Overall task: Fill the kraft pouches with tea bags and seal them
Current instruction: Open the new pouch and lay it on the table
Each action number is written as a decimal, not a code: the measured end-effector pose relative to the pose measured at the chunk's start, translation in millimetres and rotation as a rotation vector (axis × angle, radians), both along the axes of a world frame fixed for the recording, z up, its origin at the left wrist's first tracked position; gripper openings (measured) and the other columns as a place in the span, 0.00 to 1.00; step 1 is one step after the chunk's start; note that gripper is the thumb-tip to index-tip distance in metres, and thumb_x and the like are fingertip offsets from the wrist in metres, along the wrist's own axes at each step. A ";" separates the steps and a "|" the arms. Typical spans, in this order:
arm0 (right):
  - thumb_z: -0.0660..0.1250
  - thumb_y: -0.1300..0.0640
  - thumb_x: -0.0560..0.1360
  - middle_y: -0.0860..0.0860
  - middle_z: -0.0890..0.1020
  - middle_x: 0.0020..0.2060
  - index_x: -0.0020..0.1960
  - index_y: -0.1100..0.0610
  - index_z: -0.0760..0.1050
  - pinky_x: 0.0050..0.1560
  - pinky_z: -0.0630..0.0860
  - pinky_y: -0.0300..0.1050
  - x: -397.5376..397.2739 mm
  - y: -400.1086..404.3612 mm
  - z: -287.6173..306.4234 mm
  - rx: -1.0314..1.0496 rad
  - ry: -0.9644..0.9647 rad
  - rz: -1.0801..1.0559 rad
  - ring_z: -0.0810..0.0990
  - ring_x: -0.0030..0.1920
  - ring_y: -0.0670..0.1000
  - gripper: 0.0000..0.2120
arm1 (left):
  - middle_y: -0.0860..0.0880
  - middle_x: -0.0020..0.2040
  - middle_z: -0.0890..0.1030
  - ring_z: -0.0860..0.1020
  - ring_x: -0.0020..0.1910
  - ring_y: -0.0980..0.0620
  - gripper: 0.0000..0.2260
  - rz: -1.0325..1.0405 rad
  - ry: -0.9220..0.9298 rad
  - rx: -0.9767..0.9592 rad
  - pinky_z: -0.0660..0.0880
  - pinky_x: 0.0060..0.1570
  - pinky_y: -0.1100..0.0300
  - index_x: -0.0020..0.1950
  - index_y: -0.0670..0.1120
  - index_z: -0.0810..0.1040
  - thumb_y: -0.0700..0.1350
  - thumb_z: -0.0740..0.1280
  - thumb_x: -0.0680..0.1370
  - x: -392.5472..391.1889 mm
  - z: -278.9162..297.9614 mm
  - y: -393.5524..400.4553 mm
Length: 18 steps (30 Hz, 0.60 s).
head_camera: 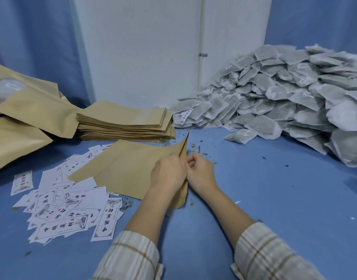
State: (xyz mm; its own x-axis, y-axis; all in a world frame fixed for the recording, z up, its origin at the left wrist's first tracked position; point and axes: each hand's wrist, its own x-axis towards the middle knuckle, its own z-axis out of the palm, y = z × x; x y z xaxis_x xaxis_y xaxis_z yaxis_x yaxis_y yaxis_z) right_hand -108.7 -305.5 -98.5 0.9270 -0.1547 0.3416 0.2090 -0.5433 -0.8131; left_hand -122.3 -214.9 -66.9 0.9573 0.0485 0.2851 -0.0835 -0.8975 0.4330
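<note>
**Both hands at the mouth of one pouch**

At mid-desk in the head view, a flat kraft pouch (125, 168) lies on the blue desk (274, 199), its right edge lifted off the surface. The left hand (168, 174) rests over that lifted edge, its grip curled round the near layer of paper. The right hand (200, 170) sits just beside it, touching it, its grip pinching the pouch edge from the other side. Whether the mouth is parted cannot be told. Checked sleeves (274, 257) cover both forearms near the bottom of the view.

Behind the pouch, a neat stack of empty pouches (125, 124) stands near the white wall (141, 47). Left of the stack lie larger kraft bags (30, 106), overlapping one another. A big heap of tea bags (284, 93) fills the right rear of the desk, reaching close to the stack. Printed labels (70, 209) are scattered on the near left, some tucked under the pouch. Loose tea crumbs (197, 148) dot the desk just beyond the hands. Blue curtains (32, 47) hang on either side of the wall.
</note>
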 end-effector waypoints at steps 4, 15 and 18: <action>0.57 0.59 0.78 0.50 0.75 0.36 0.44 0.57 0.64 0.35 0.61 0.42 2.5 1.0 -2.2 0.001 0.048 -0.150 0.73 0.40 0.53 0.05 | 0.35 0.50 0.79 0.77 0.50 0.37 0.11 0.129 -0.106 -0.130 0.68 0.41 0.53 0.52 0.37 0.72 0.42 0.54 0.80 -3.1 -3.8 -2.5; 0.64 0.64 0.69 0.50 0.76 0.39 0.38 0.52 0.76 0.42 0.67 0.45 -4.1 -4.5 12.5 -0.368 -0.328 0.040 0.73 0.44 0.55 0.08 | 0.40 0.45 0.80 0.76 0.44 0.39 0.10 0.068 -0.212 0.002 0.63 0.36 0.56 0.47 0.41 0.72 0.45 0.56 0.79 -2.6 -0.2 -1.6; 0.59 0.69 0.73 0.50 0.73 0.41 0.49 0.61 0.76 0.41 0.63 0.37 -2.9 -10.0 12.8 -0.548 -0.155 0.296 0.71 0.42 0.50 0.10 | 0.40 0.44 0.80 0.70 0.39 0.41 0.09 0.019 -0.211 -0.028 0.62 0.35 0.56 0.42 0.43 0.69 0.46 0.57 0.78 -5.6 4.2 -0.7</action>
